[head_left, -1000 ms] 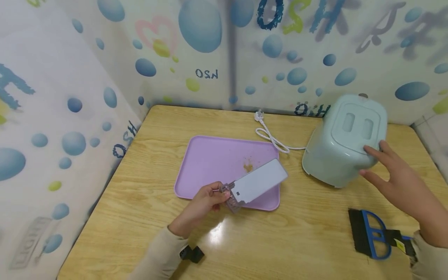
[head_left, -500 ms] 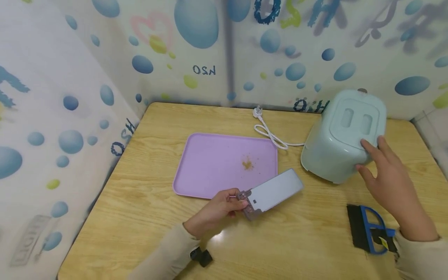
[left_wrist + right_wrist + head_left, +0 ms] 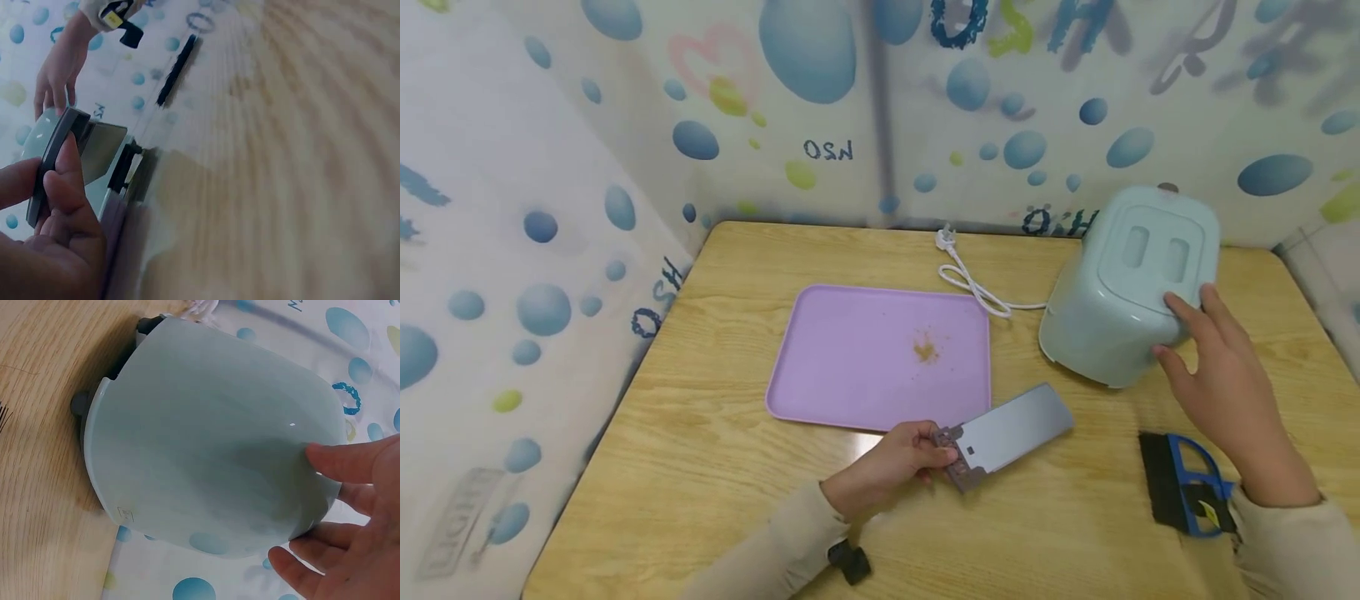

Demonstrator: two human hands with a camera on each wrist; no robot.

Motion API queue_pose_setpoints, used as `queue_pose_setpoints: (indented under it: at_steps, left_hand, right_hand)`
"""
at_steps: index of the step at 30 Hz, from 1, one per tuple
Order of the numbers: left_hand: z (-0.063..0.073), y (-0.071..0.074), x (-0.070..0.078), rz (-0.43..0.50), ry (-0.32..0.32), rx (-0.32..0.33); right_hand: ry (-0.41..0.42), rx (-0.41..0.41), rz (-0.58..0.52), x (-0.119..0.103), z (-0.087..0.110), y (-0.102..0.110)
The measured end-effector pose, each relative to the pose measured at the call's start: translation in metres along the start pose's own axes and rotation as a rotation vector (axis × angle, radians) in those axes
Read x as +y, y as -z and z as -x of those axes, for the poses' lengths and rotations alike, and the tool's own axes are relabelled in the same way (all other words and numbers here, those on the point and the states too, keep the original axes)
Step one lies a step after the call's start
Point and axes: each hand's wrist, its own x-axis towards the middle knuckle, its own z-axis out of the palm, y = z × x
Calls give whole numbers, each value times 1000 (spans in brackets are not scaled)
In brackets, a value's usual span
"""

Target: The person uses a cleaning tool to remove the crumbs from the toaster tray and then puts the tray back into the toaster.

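My left hand (image 3: 887, 467) pinches the grey handle end of a flat silver crumb tray (image 3: 1017, 429) between thumb and fingers. Held over the table's front, its metal plate points right, past the near right corner of the purple tray. In the left wrist view the crumb tray (image 3: 100, 150) appears nearly edge-on. A mint-green toaster (image 3: 1123, 325) with a lid stands at the back right. My right hand (image 3: 1225, 392) touches its upper right corner, fingers spread. The right wrist view shows my right thumb (image 3: 344, 464) on the toaster's (image 3: 200, 437) broad side and other fingers at its end.
A purple tray (image 3: 850, 350) lies mid-table, with brown crumbs (image 3: 925, 350) on its right part. The toaster's white cord and plug (image 3: 958, 267) lie behind it. A black-bristled brush with a blue frame (image 3: 1183, 483) rests at the right, near my right forearm. Patterned walls border the table.
My left hand has moved right and toward me with the crumb tray, off the purple tray, so the crumbs show fully. My right hand stays at the toaster.
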Motion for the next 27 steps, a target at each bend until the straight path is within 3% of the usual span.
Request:
queue_pose_setpoints:
  at_steps: [16, 27]
  left_hand:
    - [-13, -37, -11, 95, 18, 100]
    - [-19, -55, -11, 161, 9, 108]
  right_hand:
    - [-12, -16, -27, 1, 2, -3]
    - [-2, 8, -32, 2, 3, -5]
